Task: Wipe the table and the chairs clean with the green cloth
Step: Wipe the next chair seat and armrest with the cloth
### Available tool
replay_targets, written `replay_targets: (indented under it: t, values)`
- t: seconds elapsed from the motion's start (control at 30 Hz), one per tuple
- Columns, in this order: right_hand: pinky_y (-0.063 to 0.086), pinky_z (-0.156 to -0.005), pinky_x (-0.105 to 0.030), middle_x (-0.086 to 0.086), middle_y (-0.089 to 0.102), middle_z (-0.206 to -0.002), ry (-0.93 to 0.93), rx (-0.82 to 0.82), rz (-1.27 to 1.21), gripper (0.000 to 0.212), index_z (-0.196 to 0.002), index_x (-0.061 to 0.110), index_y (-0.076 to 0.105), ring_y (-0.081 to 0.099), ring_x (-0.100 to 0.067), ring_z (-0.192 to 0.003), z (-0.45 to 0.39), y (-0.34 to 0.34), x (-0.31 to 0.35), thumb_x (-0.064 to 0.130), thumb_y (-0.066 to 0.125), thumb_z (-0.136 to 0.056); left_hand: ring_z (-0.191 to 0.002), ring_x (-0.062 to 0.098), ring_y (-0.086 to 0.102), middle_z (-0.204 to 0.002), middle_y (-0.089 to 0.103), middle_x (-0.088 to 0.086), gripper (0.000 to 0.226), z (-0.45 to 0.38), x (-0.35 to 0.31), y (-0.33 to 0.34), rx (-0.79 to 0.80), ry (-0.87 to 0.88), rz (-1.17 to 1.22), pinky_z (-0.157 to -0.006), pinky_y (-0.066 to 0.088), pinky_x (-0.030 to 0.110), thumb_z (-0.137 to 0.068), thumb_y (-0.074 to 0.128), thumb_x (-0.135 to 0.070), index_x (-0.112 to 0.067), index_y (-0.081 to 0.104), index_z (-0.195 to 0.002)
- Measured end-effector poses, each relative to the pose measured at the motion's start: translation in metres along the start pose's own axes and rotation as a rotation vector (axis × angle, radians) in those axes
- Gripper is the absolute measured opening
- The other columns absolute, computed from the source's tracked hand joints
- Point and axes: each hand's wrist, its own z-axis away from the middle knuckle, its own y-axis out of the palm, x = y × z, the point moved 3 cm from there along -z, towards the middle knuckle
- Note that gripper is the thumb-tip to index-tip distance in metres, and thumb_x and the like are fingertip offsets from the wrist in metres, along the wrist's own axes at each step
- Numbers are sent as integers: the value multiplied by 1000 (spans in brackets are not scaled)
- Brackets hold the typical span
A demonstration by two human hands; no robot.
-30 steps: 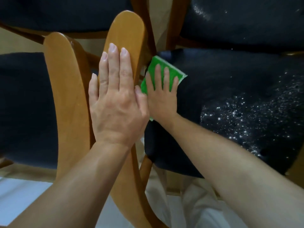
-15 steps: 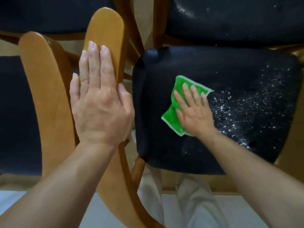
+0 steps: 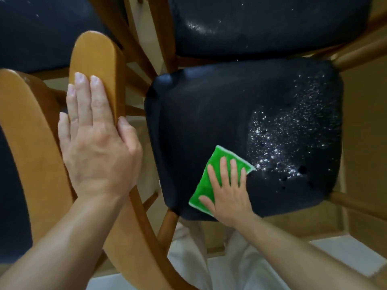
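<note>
Your right hand (image 3: 227, 192) is pressing spread fingers flat on the green cloth (image 3: 206, 181) at the seat's (image 3: 209, 114) near edge; your left hand (image 3: 95, 143) is lying flat, fingers together, on the chair back (image 3: 94, 59) beside the seat.

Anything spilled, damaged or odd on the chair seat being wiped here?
Yes. White specks are scattered over the right half of the black seat, just beyond the green cloth that the right hand presses flat. A few small dark spots near the front right look like holes or dents; I cannot tell which.

the light is soft and even, glare shines on the far black seat (image 3: 261, 24), and edges bend and blur.
</note>
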Motion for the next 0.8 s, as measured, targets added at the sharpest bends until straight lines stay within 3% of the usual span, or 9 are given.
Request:
replay_targets:
  t: [0.13, 0.27, 0.47, 0.57, 0.7, 0.8]
  values:
    - [24, -108, -67, -21, 21, -157, 92, 2, -46, 79, -152, 21, 21, 20, -48, -141, -17, -9, -8, 65, 28, -88, -147, 20, 11, -160, 16, 7, 60, -1, 9, 8, -42, 5, 10, -117, 1, 32, -99, 35, -33, -18, 14, -153]
    - [7, -112, -64, -21, 4, -160, 288, -163, -131, 77, -155, 20, 10, 5, -45, -145, -88, -52, -55, 62, 24, -92, -147, 16, 13, -161, 12, -3, 59, -2, 25, 25, -70, 31, 33, -117, 21, 49, -100, 25, -47, -33, 5, -153]
    - [0, -116, -57, -27, -2, -158, 424, -267, -104, 69, -153, 6, 6, -4, -45, -145, -157, -111, -128, 41, 28, -99, -146, 13, 19, -160, 12, -13, 60, -4, 43, 42, -166, 41, 42, -111, 31, 51, -98, 25, -55, -42, 3, -152]
    - [3, -119, -52, -29, 0, -158, 415, -294, -176, 66, -152, -1, 9, -2, -41, -147, -162, -115, -120, 28, 33, -97, -145, 10, 22, -159, 11, -21, 61, -9, 54, 53, -211, 20, 9, -108, 35, 50, -97, 25, -58, -42, 5, -152]
    - [5, -118, -53, -30, 2, -157, 516, -304, -218, 75, -152, 0, 9, 2, -42, -146, -150, -99, -87, 47, 29, -96, -143, 9, 27, -158, 17, -21, 64, -13, 73, 70, -132, -27, 44, -107, 35, 50, -94, 22, -64, -44, 3, -151]
    - [8, -117, -55, -31, 8, -156, 435, -288, -195, 79, -152, 0, 14, 8, -44, -145, -116, -72, -48, 52, 28, -94, -143, 14, 27, -159, 15, -16, 64, -9, 58, 58, -147, -18, 5, -107, 36, 52, -95, 22, -61, -41, 3, -153]
